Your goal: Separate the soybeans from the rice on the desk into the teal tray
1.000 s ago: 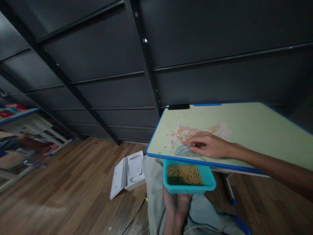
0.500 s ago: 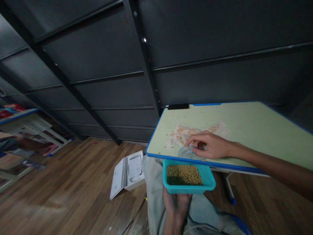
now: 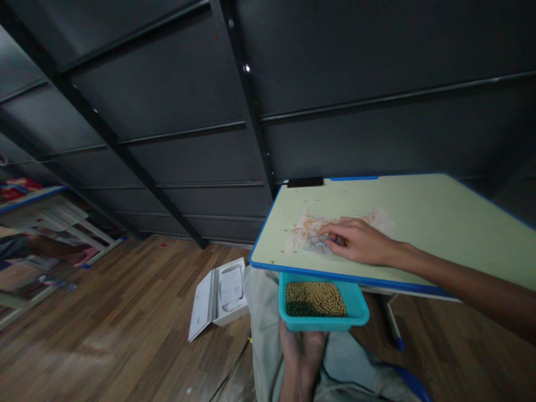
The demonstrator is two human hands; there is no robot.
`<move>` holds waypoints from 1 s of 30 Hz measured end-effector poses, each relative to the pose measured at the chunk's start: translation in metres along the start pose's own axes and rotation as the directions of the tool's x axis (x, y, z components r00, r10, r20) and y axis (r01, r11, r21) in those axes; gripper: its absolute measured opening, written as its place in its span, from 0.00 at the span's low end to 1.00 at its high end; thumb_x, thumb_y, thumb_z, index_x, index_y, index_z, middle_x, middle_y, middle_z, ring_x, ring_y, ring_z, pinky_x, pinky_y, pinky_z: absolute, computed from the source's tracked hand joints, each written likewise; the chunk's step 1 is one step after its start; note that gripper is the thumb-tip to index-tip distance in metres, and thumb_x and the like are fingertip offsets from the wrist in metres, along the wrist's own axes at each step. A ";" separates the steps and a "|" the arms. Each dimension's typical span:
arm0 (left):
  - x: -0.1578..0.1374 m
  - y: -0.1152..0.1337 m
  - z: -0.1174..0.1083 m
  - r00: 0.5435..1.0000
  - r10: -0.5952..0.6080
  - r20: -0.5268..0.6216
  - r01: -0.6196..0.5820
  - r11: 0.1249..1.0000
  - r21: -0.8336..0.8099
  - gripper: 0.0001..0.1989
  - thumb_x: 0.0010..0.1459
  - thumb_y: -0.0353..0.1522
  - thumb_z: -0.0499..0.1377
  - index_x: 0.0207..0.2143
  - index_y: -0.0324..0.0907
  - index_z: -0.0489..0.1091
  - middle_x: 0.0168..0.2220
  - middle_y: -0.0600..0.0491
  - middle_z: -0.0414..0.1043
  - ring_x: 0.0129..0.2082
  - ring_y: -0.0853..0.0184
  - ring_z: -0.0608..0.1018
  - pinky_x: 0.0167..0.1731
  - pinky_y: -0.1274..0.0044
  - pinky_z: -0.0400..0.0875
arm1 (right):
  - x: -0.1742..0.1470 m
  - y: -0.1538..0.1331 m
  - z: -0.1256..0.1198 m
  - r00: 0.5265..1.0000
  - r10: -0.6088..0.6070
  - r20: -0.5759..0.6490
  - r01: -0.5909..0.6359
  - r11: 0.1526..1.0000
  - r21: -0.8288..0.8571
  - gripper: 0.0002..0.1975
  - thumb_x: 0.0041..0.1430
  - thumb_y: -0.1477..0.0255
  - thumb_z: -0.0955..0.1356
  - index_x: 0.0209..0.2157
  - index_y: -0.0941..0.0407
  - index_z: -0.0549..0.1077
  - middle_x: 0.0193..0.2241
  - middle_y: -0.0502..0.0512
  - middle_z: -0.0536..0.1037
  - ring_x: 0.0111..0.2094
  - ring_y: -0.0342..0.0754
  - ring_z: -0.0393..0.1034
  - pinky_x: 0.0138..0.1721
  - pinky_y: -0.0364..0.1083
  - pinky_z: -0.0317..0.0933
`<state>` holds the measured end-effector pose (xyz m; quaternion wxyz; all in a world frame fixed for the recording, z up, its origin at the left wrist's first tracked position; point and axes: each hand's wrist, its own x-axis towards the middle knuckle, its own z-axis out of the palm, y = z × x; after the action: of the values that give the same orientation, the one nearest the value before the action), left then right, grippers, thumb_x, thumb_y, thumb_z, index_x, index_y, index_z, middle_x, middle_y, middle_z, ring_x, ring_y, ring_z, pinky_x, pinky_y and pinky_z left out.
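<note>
My left hand (image 3: pixel 302 347) supports a turquoise plastic tray (image 3: pixel 355 304) from below, just under the table's front edge. Yellowish beans (image 3: pixel 324 298) and dark green beans (image 3: pixel 298 307) lie in the tray. Over the tabletop, my right hand (image 3: pixel 355 240) is closed, thumb and fingers pinching a clear plastic protractor (image 3: pixel 315 244). The protractor lies low against the table and is partly hidden by the fingers. White rice-like grains (image 3: pixel 295 241) and orange-yellow beans (image 3: pixel 310 223) are spread around and beyond it.
The pale green table (image 3: pixel 422 223) has a blue rim. A black flat object (image 3: pixel 305 182) lies at its far left corner. An open white box (image 3: pixel 224 293) sits on the wooden floor. Another table (image 3: pixel 31 200) stands at left, with a person's leg (image 3: pixel 46 249) beneath it.
My right hand and the protractor have slid away from the table's front edge, into the scattered grains. The left hand and the tray have stayed in place.
</note>
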<state>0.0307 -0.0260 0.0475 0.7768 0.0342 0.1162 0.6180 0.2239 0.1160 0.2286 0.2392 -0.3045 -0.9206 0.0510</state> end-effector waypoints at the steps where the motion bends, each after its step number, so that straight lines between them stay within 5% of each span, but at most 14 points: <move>1: 0.000 0.000 -0.001 1.000 0.001 -0.008 -0.001 1.000 -0.002 0.19 0.71 0.39 0.50 0.52 0.54 0.79 0.53 0.52 0.81 0.64 0.54 0.72 0.68 0.52 0.54 | 0.000 0.002 0.001 1.000 -0.001 -0.014 0.000 0.999 -0.038 0.14 0.65 0.72 0.66 0.50 0.53 0.78 0.30 0.52 0.79 0.34 0.50 0.73 0.41 0.48 0.62; 7: 0.000 -0.001 -0.003 0.999 0.011 -0.038 -0.012 0.999 -0.036 0.19 0.71 0.39 0.49 0.51 0.54 0.79 0.53 0.53 0.81 0.63 0.53 0.72 0.67 0.52 0.55 | 0.000 0.007 0.001 0.993 0.023 -0.115 -0.037 0.992 -0.119 0.15 0.68 0.70 0.65 0.53 0.55 0.78 0.29 0.53 0.81 0.32 0.51 0.74 0.40 0.50 0.64; 12: 0.001 -0.001 -0.006 0.999 0.010 -0.039 -0.011 1.000 -0.023 0.19 0.70 0.39 0.49 0.53 0.55 0.78 0.54 0.53 0.80 0.62 0.53 0.73 0.67 0.52 0.56 | 0.002 0.011 -0.002 0.987 0.046 -0.156 -0.066 0.990 -0.123 0.15 0.70 0.71 0.64 0.54 0.55 0.77 0.44 0.57 0.85 0.39 0.53 0.79 0.45 0.54 0.67; 30: -0.001 -0.003 0.000 0.996 0.037 -0.082 -0.040 0.999 -0.032 0.19 0.70 0.37 0.50 0.55 0.49 0.76 0.55 0.47 0.79 0.61 0.51 0.74 0.65 0.49 0.59 | 0.001 0.008 0.006 0.993 0.072 -0.093 -0.060 0.991 0.122 0.17 0.71 0.69 0.64 0.57 0.48 0.76 0.53 0.51 0.81 0.50 0.53 0.79 0.53 0.55 0.71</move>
<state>0.0330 -0.0278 0.0470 0.7597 -0.0018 0.1369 0.6357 0.2244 0.1235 0.2218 0.2996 -0.3221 -0.8926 0.0989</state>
